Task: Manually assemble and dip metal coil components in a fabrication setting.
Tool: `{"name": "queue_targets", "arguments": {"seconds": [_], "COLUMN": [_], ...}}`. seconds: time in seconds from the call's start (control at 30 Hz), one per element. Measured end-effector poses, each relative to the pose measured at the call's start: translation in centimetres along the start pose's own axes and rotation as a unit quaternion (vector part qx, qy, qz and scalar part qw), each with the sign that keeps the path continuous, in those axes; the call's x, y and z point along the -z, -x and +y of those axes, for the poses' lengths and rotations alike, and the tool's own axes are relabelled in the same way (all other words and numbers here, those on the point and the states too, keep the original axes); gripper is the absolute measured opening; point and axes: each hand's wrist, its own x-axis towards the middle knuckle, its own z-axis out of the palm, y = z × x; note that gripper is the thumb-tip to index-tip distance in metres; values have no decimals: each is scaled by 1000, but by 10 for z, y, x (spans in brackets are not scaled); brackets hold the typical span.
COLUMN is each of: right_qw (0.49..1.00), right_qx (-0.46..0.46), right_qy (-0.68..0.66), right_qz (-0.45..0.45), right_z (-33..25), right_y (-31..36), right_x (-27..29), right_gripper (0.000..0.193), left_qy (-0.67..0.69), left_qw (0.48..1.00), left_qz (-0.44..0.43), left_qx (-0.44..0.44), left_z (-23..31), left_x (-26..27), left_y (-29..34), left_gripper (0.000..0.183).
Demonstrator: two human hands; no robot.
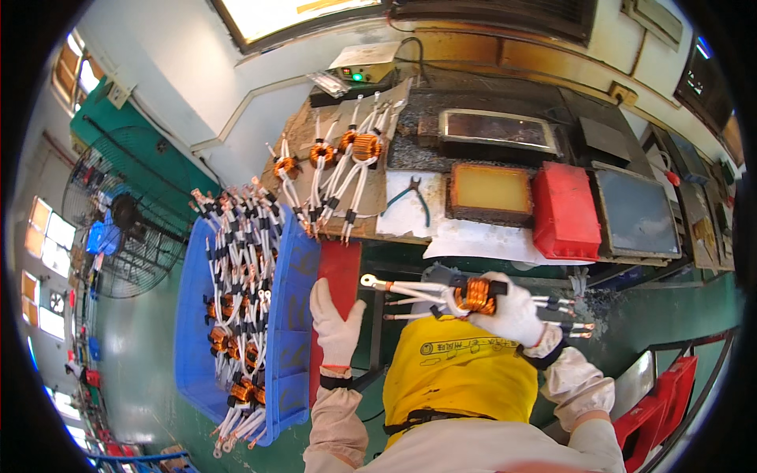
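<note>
The white-gloved right hand [512, 313], fingers partly hidden, seemingly clasps an orange copper-wire coil with white-sleeved leads [476, 296], lying crosswise above the yellow apron [457, 382], its metal ring terminal [368, 281] nearer the loosely spread white-gloved left hand [337, 325].

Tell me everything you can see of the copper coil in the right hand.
The copper coil is a shiny, copper-coloured winding, metallic in look, with a dark band at its right side. White leads stretch out roughly sideways both ways; one on the left ends in a metal ring lug. The white-gloved right hand grips it above the yellow apron in the picture. Its far side is hidden.
</note>
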Motion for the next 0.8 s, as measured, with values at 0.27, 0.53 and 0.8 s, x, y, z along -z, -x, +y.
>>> {"name": "queue_targets", "arguments": {"seconds": [0.27,0.53,0.8], "right_qw": [988,966,969], "right_qx": [-57,-135,-114], "right_qy": [60,94,97], "right_qz": [127,202,198], "right_z": [38,119,150], "right_y": [-22,-46,-69], "right_x": [115,141,135], "right_gripper": [60,66,63], "left_qy": [159,238,21], "left_qw": [972,885,915], "left_qz": [-160,-305,-39], "left_qx": [-68,-258,-402], "left_z": [51,190,301], "left_x": [-45,-95,-233], "left_y": [-3,-34,-82], "left_gripper": [30,32,39]}}
